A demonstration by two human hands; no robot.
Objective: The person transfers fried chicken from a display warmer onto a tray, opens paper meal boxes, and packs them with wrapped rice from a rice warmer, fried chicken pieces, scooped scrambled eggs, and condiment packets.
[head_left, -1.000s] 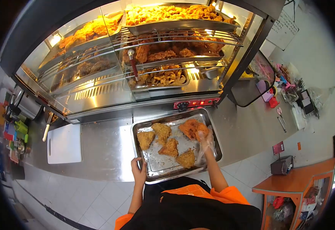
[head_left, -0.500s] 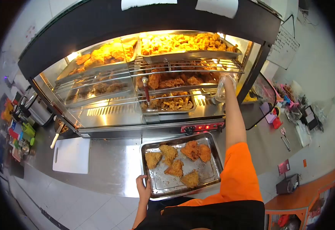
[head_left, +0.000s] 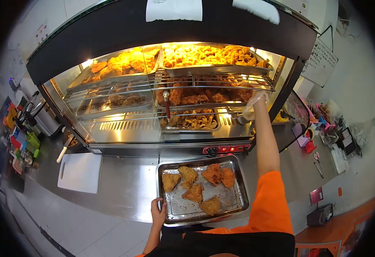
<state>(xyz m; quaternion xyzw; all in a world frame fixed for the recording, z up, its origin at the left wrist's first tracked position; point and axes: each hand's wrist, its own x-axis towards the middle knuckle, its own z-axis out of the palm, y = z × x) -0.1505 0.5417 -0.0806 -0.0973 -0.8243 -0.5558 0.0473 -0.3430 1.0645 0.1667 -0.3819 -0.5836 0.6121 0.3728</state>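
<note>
At the front edge of the counter, a metal tray (head_left: 172, 216) holds several pieces of fried chicken (head_left: 192, 192), some paler and some redder. My left hand (head_left: 158, 211) is closed on the tray's left rim. My right hand (head_left: 257, 103), in a clear plastic glove, reaches through the open right side of a lit glass warming cabinet (head_left: 149, 150). It is near the right end of the middle rack, beside fried chicken pieces (head_left: 196, 98). Its fingers are mostly hidden, and I cannot make out anything in them.
Trays of fried food (head_left: 213, 55) fill the cabinet's top rack. A smaller tray of browned pieces (head_left: 198, 122) stands on its floor. Left on the counter lie a white cutting board (head_left: 80, 172) and a pan with a pale handle (head_left: 62, 153). Scissors (head_left: 318, 159) lie at right.
The view has tilted slightly, so the cabinet appears lower. My gloved right hand has shifted a little at the rack's right end. My left hand stays on the tray rim.
</note>
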